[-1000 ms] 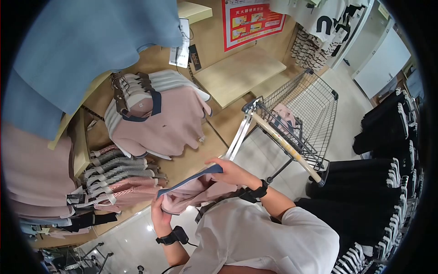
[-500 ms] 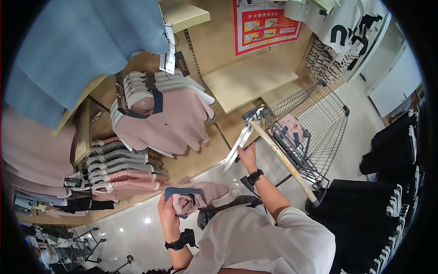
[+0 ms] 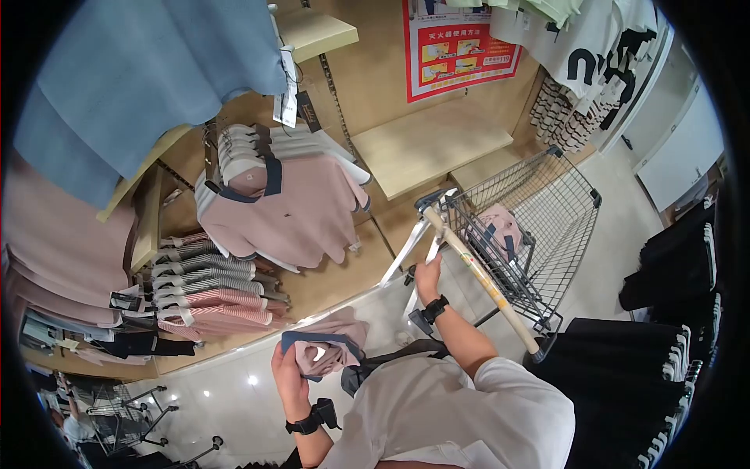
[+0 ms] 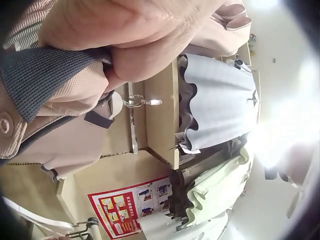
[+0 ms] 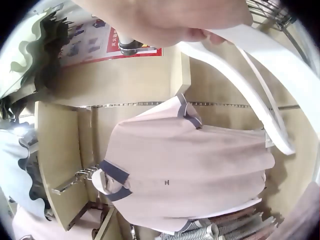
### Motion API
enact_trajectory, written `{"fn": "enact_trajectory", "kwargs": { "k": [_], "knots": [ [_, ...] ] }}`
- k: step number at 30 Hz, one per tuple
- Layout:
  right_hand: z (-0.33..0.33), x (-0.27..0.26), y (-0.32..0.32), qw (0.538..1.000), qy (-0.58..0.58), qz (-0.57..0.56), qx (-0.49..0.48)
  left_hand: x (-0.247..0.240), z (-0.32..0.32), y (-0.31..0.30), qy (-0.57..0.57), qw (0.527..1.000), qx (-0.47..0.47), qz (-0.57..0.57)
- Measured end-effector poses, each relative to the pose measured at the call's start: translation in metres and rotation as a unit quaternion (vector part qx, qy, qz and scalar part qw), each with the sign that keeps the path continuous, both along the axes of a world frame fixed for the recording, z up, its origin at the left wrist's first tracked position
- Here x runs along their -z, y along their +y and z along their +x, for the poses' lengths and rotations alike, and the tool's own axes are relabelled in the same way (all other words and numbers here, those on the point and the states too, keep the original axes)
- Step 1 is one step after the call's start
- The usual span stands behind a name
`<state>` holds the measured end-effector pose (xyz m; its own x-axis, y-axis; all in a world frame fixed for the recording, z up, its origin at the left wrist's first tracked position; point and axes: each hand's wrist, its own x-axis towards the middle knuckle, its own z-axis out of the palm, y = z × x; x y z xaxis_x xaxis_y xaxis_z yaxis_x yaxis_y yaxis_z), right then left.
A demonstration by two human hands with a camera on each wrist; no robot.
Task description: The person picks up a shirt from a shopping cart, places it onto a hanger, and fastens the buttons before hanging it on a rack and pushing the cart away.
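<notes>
My left hand (image 3: 291,377) grips a pink polo shirt (image 3: 337,330) by its navy collar. The shirt is bunched up in front of my body, and the left wrist view shows its collar (image 4: 45,75) and a button close up. Beside the cart handle, my right hand (image 3: 427,281) holds a white clothes hanger (image 3: 412,303). The right wrist view has white hanger arms (image 5: 240,80) running out from under the fingers. Another white hanger (image 3: 404,254) slants down next to that hand.
A wire shopping cart (image 3: 574,203) stands ahead on the right, a pink polo (image 3: 500,223) lying inside. Pink polos (image 3: 289,211) hang on the wall rack, with striped shirts (image 3: 211,281) below. Bare wooden shelf (image 3: 430,144) behind; black garments (image 3: 609,367) on the right.
My right hand has let go of the shirt collar, moved forward to the cart handle and taken hold of a white hanger. The shirt now hangs folded from my left hand alone.
</notes>
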<state>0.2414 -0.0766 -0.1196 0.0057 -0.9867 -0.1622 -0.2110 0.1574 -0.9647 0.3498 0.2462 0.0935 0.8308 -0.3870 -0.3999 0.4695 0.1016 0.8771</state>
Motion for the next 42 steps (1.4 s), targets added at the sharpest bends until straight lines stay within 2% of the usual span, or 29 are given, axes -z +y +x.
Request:
{"fn": "enact_trajectory", "kwargs": {
  "k": [2, 4, 6, 8, 10, 12, 13, 15, 17, 18, 20, 21, 23, 24, 26, 27, 28, 29, 30, 31, 32, 34, 35, 36, 38, 39, 40, 41, 42],
  "knots": [
    [-0.010, 0.007, 0.005, 1.000, 0.008, 0.013, -0.017, 0.003, -0.001, -0.001, -0.002, 1.000, 0.005, -0.001],
    [-0.023, -0.002, 0.013, 0.983, 0.175, -0.033, -0.036, 0.009, 0.001, -0.003, -0.005, 1.000, 0.011, -0.004],
    [-0.047, -0.009, 0.023, 0.982, 0.184, -0.027, -0.046, 0.015, 0.003, -0.004, -0.005, 1.000, 0.006, -0.016],
    [-0.073, -0.003, 0.028, 0.955, 0.281, -0.061, -0.070, 0.012, 0.002, -0.008, -0.020, 1.000, 0.006, -0.009],
    [-0.099, -0.020, 0.033, 0.941, 0.320, -0.040, -0.104, 0.011, 0.004, -0.010, -0.033, 0.999, -0.003, 0.003],
    [-0.126, -0.034, 0.040, 0.920, 0.359, -0.025, -0.154, 0.013, 0.010, -0.008, -0.216, 0.961, 0.017, 0.169],
    [-0.142, -0.038, 0.042, 0.916, 0.352, -0.038, -0.191, 0.006, 0.012, -0.011, -0.294, 0.917, 0.002, 0.271],
    [-0.160, -0.061, 0.046, 0.898, 0.353, -0.058, -0.256, -0.009, 0.008, -0.023, -0.366, 0.888, -0.047, 0.276],
    [-0.173, -0.106, 0.060, 0.907, 0.267, -0.001, -0.326, -0.010, 0.015, -0.026, -0.404, 0.870, -0.064, 0.275],
    [-0.174, -0.128, 0.068, 0.899, 0.270, 0.001, -0.346, -0.010, 0.021, -0.026, -0.429, 0.854, -0.065, 0.288],
    [-0.170, -0.173, 0.073, 0.903, 0.156, 0.041, -0.397, -0.014, 0.026, -0.032, -0.456, 0.834, -0.077, 0.301],
    [-0.171, -0.194, 0.073, 0.900, 0.156, 0.038, -0.405, -0.019, 0.025, -0.037, -0.483, 0.817, -0.089, 0.301],
    [-0.171, -0.229, 0.068, 0.866, 0.132, 0.082, -0.475, -0.028, 0.023, -0.044, -0.549, 0.776, -0.086, 0.298],
    [-0.171, -0.241, 0.070, 0.862, 0.135, 0.079, -0.482, -0.036, 0.017, -0.049, -0.546, 0.776, -0.094, 0.301],
    [-0.165, -0.258, 0.079, 0.893, -0.040, 0.125, -0.430, -0.058, -0.001, -0.060, -0.592, 0.762, -0.077, 0.251],
    [-0.156, -0.265, 0.088, 0.905, -0.057, 0.127, -0.403, -0.065, -0.009, -0.062, -0.589, 0.761, -0.086, 0.257],
    [-0.149, -0.267, 0.088, 0.899, -0.055, 0.126, -0.416, -0.072, -0.016, -0.062, -0.599, 0.756, -0.039, 0.261],
    [-0.142, -0.268, 0.088, 0.897, -0.018, 0.034, -0.441, -0.078, -0.022, -0.063, -0.608, 0.748, 0.009, 0.265],
    [-0.135, -0.269, 0.089, 0.886, 0.019, -0.058, -0.459, -0.083, -0.028, -0.064, -0.606, 0.748, 0.001, 0.272],
    [-0.126, -0.269, 0.088, 0.869, 0.025, -0.121, -0.480, -0.087, -0.035, -0.067, -0.625, 0.737, 0.057, 0.250],
    [-0.119, -0.261, 0.088, 0.865, 0.023, -0.123, -0.485, -0.091, -0.040, -0.070, -0.644, 0.722, 0.114, 0.225],
    [-0.107, -0.240, 0.088, 0.863, -0.020, -0.180, -0.472, -0.097, -0.055, -0.072, -0.641, 0.725, 0.142, 0.210],
    [-0.097, -0.242, 0.096, 0.872, -0.066, -0.164, -0.457, -0.098, -0.060, -0.075, -0.639, 0.725, 0.173, 0.190],
    [-0.084, -0.262, 0.104, 0.879, -0.076, -0.083, -0.463, -0.098, -0.065, -0.078, -0.639, 0.726, 0.170, 0.190],
    [-0.065, -0.268, 0.116, 0.880, -0.178, -0.033, -0.439, -0.098, -0.072, -0.083, -0.669, 0.716, 0.157, 0.120],
    [-0.063, -0.258, 0.110, 0.879, -0.178, -0.034, -0.440, -0.103, -0.073, -0.082, -0.644, 0.734, 0.164, 0.136],
    [-0.062, -0.240, 0.099, 0.860, -0.114, -0.133, -0.479, -0.104, -0.071, -0.080, -0.644, 0.735, 0.163, 0.136],
    [-0.062, -0.229, 0.093, 0.829, -0.049, -0.230, -0.508, -0.106, -0.066, -0.077, -0.674, 0.707, 0.137, 0.166],
    [-0.059, -0.234, 0.094, 0.830, -0.049, -0.230, -0.505, -0.107, -0.060, -0.075, -0.703, 0.675, 0.113, 0.193]
  ]
}}
